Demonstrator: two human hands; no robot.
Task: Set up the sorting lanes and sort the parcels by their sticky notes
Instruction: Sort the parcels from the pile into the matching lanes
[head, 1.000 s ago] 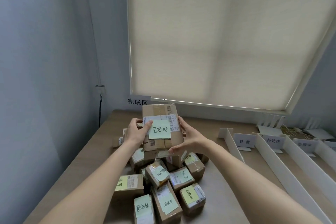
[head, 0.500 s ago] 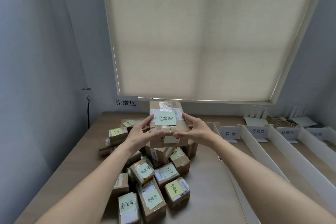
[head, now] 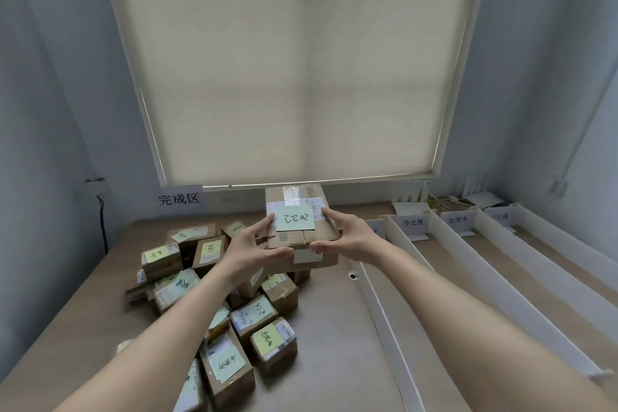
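Observation:
I hold a brown cardboard parcel (head: 294,197) above the pile, with a pale green sticky note (head: 295,218) on its top. My left hand (head: 254,249) grips its left side and my right hand (head: 347,236) grips its right side, thumbs under the near edge. Below lies a heap of small parcels (head: 254,314), each with a green or yellow note. White divider strips (head: 495,281) form lanes on the right of the table, with white label cards (head: 413,222) standing at their far ends.
A paper sign (head: 179,199) hangs on the wall at the back left. A black cable (head: 102,221) drops down the left wall. Spare white strips and cards (head: 411,197) lie at the back right. Bare brown tabletop (head: 334,344) lies between heap and lanes.
The view has swung right, showing more of the lanes. The parcel in my hands has shifted to the right, toward the lanes, with both hands still holding it.

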